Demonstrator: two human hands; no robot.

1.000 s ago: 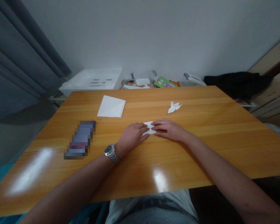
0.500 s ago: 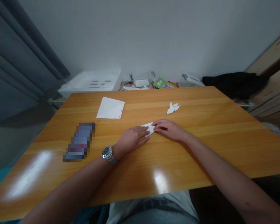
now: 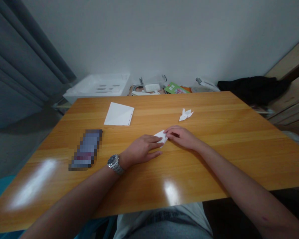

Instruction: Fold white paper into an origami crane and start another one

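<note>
A small piece of folded white paper [image 3: 161,134] lies on the wooden table [image 3: 201,159] between my hands. My left hand [image 3: 143,148], with a metal watch [image 3: 115,163] at the wrist, rests with fingers stretched out, their tips on the paper's left part. The thumb is apart from the paper, on the tabletop. My right hand [image 3: 180,136] pinches the paper's right edge between thumb and fingers. Exact fold lines are too small to make out. Beyond my right hand stands a white paper crane [image 3: 186,114].
A white sheet [image 3: 119,114] with a perforated edge lies at the back left. Nearer on the left is a pixelated phone-like slab [image 3: 86,149]. Past the far edge are a white tray [image 3: 107,83], a green booklet [image 3: 174,88] and dark cloth [image 3: 251,89].
My left thumb has spread away from the fingers, down toward me. The folded paper and both hands' fingertips have shifted slightly right in view; the whole scene has shifted a little too.
</note>
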